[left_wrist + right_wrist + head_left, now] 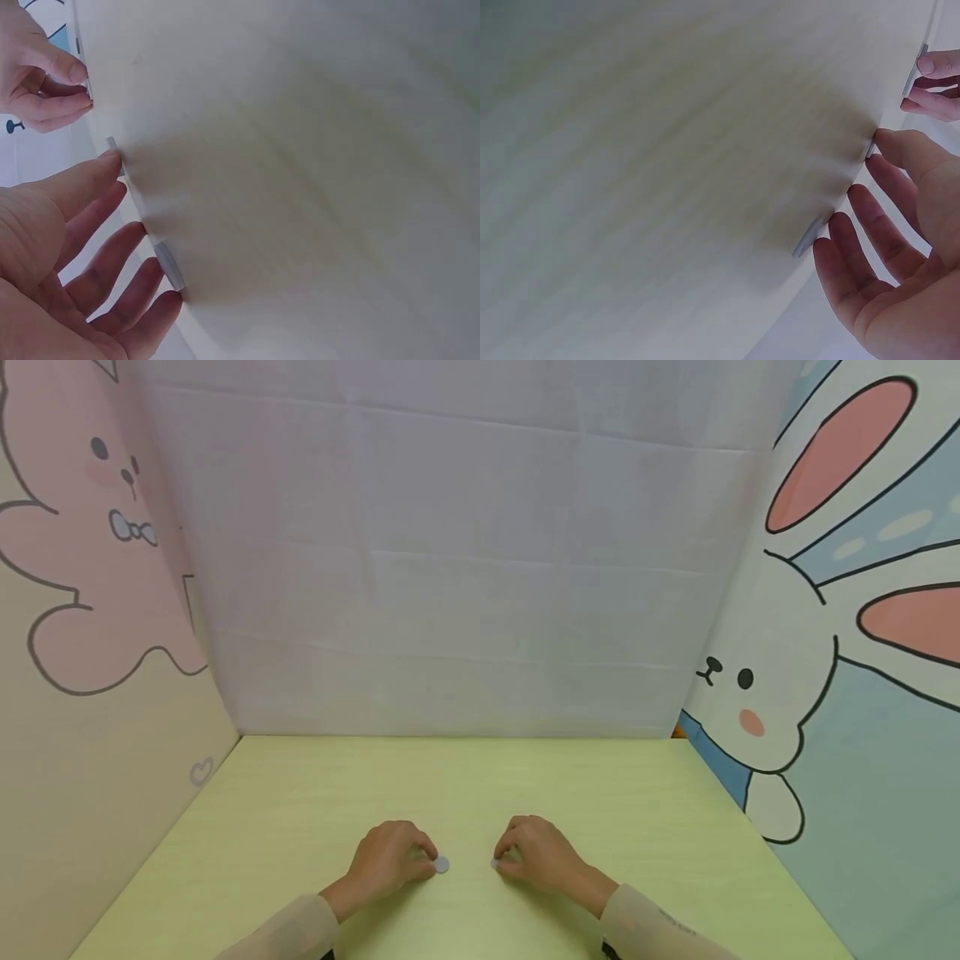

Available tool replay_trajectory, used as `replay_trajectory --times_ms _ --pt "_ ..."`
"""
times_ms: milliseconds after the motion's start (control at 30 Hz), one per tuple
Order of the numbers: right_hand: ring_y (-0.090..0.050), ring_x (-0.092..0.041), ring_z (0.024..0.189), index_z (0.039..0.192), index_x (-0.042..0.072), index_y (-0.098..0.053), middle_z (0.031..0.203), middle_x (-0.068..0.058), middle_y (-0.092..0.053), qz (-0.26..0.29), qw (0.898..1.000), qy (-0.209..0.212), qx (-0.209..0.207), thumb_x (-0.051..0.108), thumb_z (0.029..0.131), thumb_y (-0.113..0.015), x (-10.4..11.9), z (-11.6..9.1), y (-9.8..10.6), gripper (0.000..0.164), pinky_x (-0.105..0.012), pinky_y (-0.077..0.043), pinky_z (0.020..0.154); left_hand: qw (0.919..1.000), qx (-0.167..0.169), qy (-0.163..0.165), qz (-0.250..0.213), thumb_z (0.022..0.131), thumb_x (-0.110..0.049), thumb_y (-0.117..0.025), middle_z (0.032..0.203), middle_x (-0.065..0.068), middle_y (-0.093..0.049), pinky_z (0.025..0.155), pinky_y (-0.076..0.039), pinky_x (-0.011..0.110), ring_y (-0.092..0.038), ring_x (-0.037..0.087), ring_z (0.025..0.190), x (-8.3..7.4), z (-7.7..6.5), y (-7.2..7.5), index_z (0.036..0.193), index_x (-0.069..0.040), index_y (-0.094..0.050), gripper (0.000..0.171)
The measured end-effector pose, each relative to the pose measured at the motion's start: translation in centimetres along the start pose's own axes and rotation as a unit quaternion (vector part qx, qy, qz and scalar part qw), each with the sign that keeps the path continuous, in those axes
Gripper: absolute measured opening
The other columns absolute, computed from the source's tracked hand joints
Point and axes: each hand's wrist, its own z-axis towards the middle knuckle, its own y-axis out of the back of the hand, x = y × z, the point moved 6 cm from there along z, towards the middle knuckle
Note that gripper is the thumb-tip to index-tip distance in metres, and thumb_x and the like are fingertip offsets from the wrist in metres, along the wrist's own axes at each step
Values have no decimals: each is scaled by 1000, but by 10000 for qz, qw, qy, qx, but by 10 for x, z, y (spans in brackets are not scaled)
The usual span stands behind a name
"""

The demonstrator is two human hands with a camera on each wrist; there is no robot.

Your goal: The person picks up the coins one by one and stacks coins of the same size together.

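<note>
On the pale yellow tabletop [450,785], my left hand [393,858] pinches a small, flat grey disc [442,864] by thumb and forefinger. My right hand [542,856] faces it across a short gap, thumb and forefinger at a similar disc [494,863] that they mostly cover. A second grey piece [169,266] shows edge-on by the outer fingers of my left hand in the left wrist view. By the outer fingers of my right hand, the right wrist view has another grey piece [807,237]. Both of these pieces are hidden in the head view.
A white sheet [457,568] hangs behind the table's far edge. A panel with a pink cartoon animal [67,552] stands along the left side. Along the right is a panel with a white cartoon rabbit [780,693].
</note>
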Motion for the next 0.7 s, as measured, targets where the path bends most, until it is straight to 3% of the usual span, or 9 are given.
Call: replay_trajectory --times_ms 267,700 --pt "-64 -7 83 93 15 -85 92 7 -74 4 10000 -11 -43 20 92 -85 -3 -2 -1 6 -26 -55 75 9997 185 -71 131 75 -29 -97 100 -2 -79 74 -59 40 -71 21 92 -6 5 0 94 -21 -84 24" --pt "-65 -8 85 94 15 -85 93 7 -74 0 10000 -76 44 21 91 -86 -4 -1 0 7 -27 -56 77 9990 103 -430 27 77 -29 -96 98 -6 -77 81 -60 45 -70 22 95 -28 14 -7 97 -20 -84 25"
